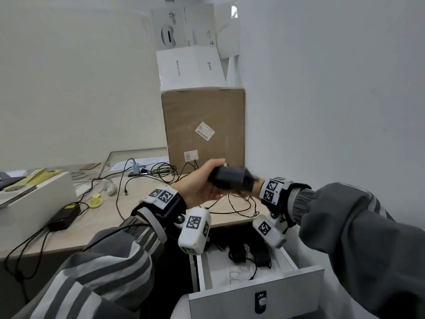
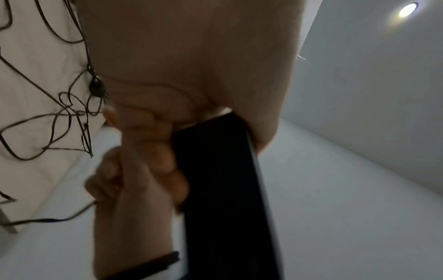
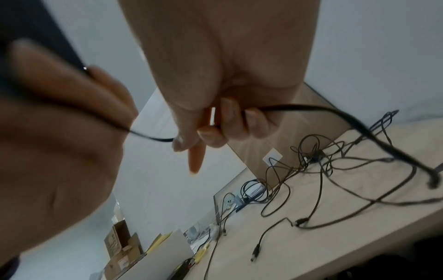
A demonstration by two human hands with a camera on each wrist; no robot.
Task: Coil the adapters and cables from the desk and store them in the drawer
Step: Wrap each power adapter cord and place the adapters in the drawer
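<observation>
Black adapter (image 1: 231,178) held up above the desk (image 1: 110,217) edge, over the open drawer (image 1: 257,295). Left hand (image 1: 202,183) wraps it from the near side, thumb on top, fingers curled under; left wrist view shows the adapter (image 2: 225,189) as a long dark slab clamped between palm and fingers (image 2: 165,157). Image blurred there.

Right hand (image 3: 230,106) is mostly hidden behind the adapter in the head view. Right wrist view shows it pinching the thin black cable (image 3: 335,115), 3 fingers curled round it, 1 finger pointing down and free. The cable runs from this hand across to the left hand (image 3: 59,117) on one side and down to the desk (image 3: 335,217) on the other, ending in a plug near the view's right edge.

Loose cables (image 1: 239,206) lie tangled on the desk just beneath both hands, more loops (image 1: 161,171) further back by a brown box (image 1: 204,125). White boxes (image 1: 190,67) stacked on top of it. A second black adapter (image 1: 64,215) lies on the desk at left, beside a white case (image 1: 34,194).

Drawer: 2 or more black adapters (image 1: 250,254) already inside with cable, toward the back. Exact count unclear, partly hidden by the wrist rigs.
</observation>
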